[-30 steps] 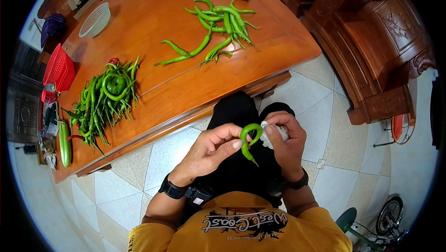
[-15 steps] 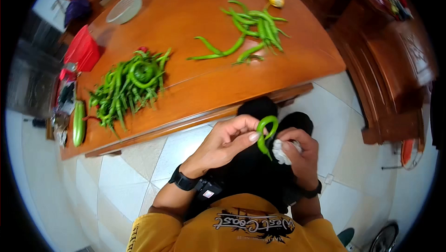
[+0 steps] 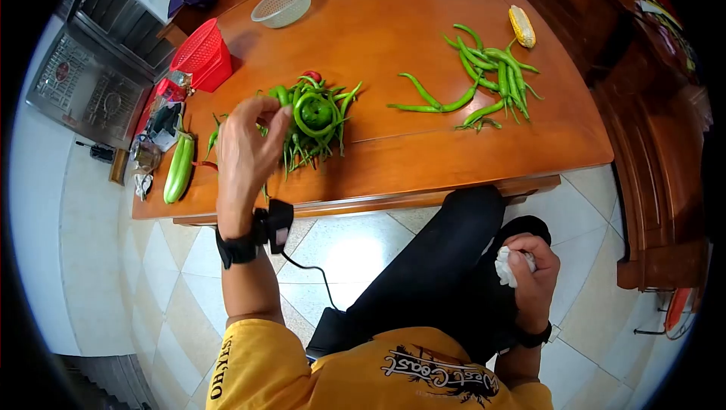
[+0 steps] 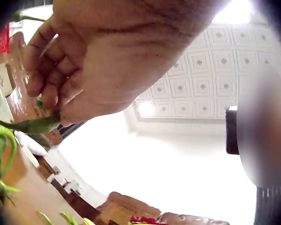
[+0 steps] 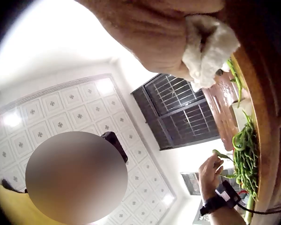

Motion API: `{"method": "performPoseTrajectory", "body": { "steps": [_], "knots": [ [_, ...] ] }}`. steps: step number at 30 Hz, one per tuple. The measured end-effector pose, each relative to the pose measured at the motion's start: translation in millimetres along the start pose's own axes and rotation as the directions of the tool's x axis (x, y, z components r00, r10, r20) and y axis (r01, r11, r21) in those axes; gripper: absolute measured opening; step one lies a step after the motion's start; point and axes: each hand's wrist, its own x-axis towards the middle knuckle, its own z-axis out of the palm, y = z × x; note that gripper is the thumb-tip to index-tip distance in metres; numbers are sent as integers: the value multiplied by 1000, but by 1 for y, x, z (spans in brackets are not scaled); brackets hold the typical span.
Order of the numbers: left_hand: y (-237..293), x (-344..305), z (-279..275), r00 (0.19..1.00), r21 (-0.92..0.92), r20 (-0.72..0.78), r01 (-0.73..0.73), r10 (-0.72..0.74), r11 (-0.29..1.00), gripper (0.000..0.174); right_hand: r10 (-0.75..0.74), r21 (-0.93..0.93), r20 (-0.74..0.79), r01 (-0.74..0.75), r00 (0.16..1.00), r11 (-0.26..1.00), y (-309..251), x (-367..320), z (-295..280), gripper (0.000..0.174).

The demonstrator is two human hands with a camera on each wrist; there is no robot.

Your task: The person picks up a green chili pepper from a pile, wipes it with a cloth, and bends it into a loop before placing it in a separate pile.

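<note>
My left hand (image 3: 246,149) reaches over the near left of the table, at the left side of a heap of green chili peppers (image 3: 308,145). Its thumb and fingers pinch the end of a green chili pepper (image 4: 37,124), seen in the left wrist view. A coiled pepper (image 3: 333,127) lies around a round green pepper (image 3: 316,113) on top of the heap. Down by the lap, my right hand (image 3: 538,277) grips a crumpled white tissue (image 3: 504,266), which bulges from its fingers in the right wrist view.
A looser group of green peppers (image 3: 495,69) lies to the right, near a corn cob (image 3: 522,26). Pale green long vegetables (image 3: 179,170) rest at the left edge. Behind them stand a red basket (image 3: 204,58) and a pale basket (image 3: 282,5) on the table (image 3: 378,39).
The left hand has moved from the lap, where it held a curled green pepper, up and left to the heap. The right hand stays low with the tissue. The head view has shifted leftward.
</note>
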Motion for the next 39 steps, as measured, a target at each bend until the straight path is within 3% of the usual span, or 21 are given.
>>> {"method": "performPoseTrajectory", "body": {
  "steps": [1, 4, 9, 12, 15, 20, 24, 28, 31, 35, 38, 39],
  "knots": [
    [-1, 6, -2, 999, 96, -3, 47, -47, 994, 23, 2, -2, -1, -2, 1000, 1000, -1, 0, 1, 6],
    [-16, 21, 4, 1000, 309, -27, 4, 4, 951, 23, 0, -17, 6, 0, 1000, 1000, -3, 2, 1, 6],
    [-31, 36, 23, 999, 440, 32, -38, 26, 897, 24, 0, -23, 8, 0, 1000, 1000, -3, 2, -3, 6],
    [-22, 35, 25, 996, 402, -2, -79, 87, 912, 21, -12, -34, 4, 12, 1000, 999, 0, 0, -7, 6],
    [4, 26, 34, 980, 206, 57, -196, 188, 959, 22, -17, -52, 7, 17, 1000, 999, 0, 2, -7, 6],
    [54, 10, 76, 893, 4, 171, -422, 416, 906, 22, -33, -21, 14, 33, 999, 999, 0, 3, -4, 6],
    [64, 16, 118, 857, 127, 290, -475, 426, 871, 24, -11, -11, -12, 11, 1000, 1000, -3, -1, -8, 5],
    [60, 18, 133, 822, 253, 432, -506, 371, 825, 18, -12, 9, -34, 12, 999, 1000, -2, -3, -13, 6],
    [67, 8, 127, 821, 283, 447, -507, 356, 814, 12, -27, 11, -31, 27, 999, 1000, -1, -3, -14, 6],
    [69, -15, 118, 826, 130, 455, -430, 332, 893, 13, -49, 10, -18, 50, 999, 999, -1, 0, -12, 7],
    [81, -36, 102, 883, -72, 345, -313, 318, 947, 13, -39, 17, -23, 39, 999, 999, -3, 0, -11, 7],
    [80, -42, 101, 894, -125, 258, -345, 366, 930, 13, -31, 16, -24, 32, 999, 999, -4, -1, -11, 7]
  ]
}}
